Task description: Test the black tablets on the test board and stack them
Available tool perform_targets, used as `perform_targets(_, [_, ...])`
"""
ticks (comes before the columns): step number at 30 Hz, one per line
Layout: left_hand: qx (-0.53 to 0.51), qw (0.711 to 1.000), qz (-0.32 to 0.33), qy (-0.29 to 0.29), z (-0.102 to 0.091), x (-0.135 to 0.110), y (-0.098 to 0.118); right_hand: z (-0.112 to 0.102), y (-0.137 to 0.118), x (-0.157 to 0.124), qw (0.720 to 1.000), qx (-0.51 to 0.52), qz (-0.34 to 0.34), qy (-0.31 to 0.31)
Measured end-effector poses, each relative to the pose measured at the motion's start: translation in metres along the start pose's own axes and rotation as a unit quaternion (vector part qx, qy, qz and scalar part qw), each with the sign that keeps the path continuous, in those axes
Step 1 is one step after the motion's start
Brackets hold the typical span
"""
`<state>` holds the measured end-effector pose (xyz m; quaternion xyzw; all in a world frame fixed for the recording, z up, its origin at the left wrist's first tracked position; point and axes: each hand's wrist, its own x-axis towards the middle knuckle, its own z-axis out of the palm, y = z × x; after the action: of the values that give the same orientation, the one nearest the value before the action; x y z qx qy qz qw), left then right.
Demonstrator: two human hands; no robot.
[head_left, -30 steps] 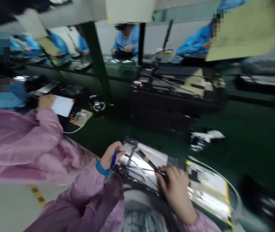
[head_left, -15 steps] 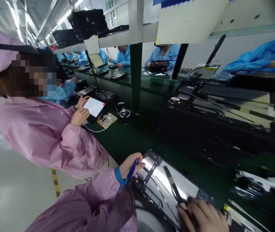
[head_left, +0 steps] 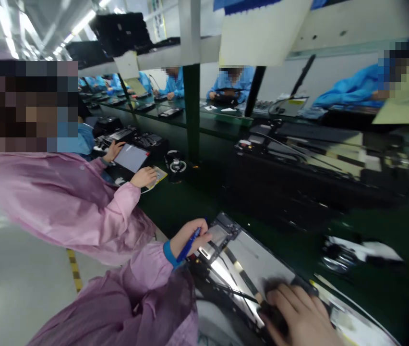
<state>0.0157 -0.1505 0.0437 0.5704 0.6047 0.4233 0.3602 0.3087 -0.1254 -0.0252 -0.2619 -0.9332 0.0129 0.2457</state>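
Observation:
An opened tablet (head_left: 242, 262) with a shiny metal back and dark ribbon cables lies at the near edge of the green bench (head_left: 190, 202). My left hand (head_left: 190, 235) is closed around a blue pen (head_left: 188, 245) and rests against the tablet's left corner. Over the tablet's right end my right hand (head_left: 298, 317) presses down with curled fingers; the motion blur hides what is under them.
A person in a pink coat sits close on my left, handling a tablet (head_left: 131, 157). A black stack of trays (head_left: 298, 187) stands behind my tablet. A small white and black part (head_left: 355, 252) lies at right. Workers in blue sit across the line.
The view has swung left and up, then steadied. My right hand slid along the tablet toward its right end. The neighbour's tablet tilted and their hand moved to the bench.

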Motion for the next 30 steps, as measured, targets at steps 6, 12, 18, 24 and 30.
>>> perform_targets(6, [0.09, 0.995, 0.048, -0.001, -0.006, 0.015, 0.019, -0.03, -0.012, 0.013, 0.993, 0.056, 0.087, -0.061])
perform_targets(12, [0.15, 0.985, 0.087, 0.016, -0.006, 0.03, 0.035, -0.041, -0.008, 0.015, 0.993, 0.04, 0.11, -0.029])
perform_targets(18, [0.174, 0.977, 0.115, 0.045, -0.008, 0.032, 0.05, -0.037, -0.008, 0.01, 0.988, 0.02, 0.142, 0.064])
perform_targets(24, [0.142, 0.986, 0.076, 0.038, -0.007, 0.033, 0.065, -0.036, -0.007, 0.012, 0.991, -0.037, 0.117, 0.045])
perform_targets(30, [0.133, 0.988, 0.073, 0.02, -0.001, 0.03, 0.068, -0.032, -0.01, 0.019, 0.983, -0.065, 0.121, 0.125])
